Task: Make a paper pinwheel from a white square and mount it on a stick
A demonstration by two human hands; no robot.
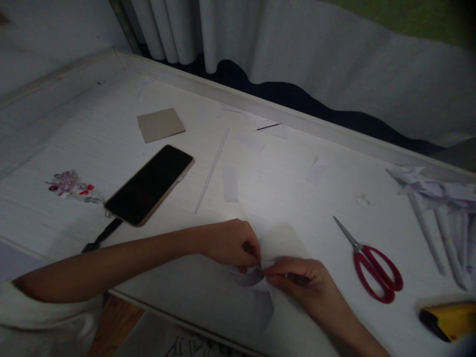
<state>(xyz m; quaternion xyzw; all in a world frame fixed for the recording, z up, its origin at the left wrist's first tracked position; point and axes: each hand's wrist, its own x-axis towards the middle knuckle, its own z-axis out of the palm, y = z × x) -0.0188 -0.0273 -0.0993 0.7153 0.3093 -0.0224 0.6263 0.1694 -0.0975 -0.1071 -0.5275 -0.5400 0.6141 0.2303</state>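
My left hand [232, 243] and my right hand [297, 282] meet near the front edge of a white table [92, 148]. Both pinch a small folded piece of white paper [253, 277] between fingertips and thumbs. The fingers of each hand are curled in on the paper. The paper lies partly on the table under the hands, and part of it hangs down towards me.
Red-handled scissors [375, 267] lie right of my hands. A black phone [150, 183] with a strap, a cardboard square [160, 124], a thin white stick [211, 171], paper scraps, stickers [70, 186], rolled paper pinwheels [442, 208] and a yellow object [449, 320] lie around.
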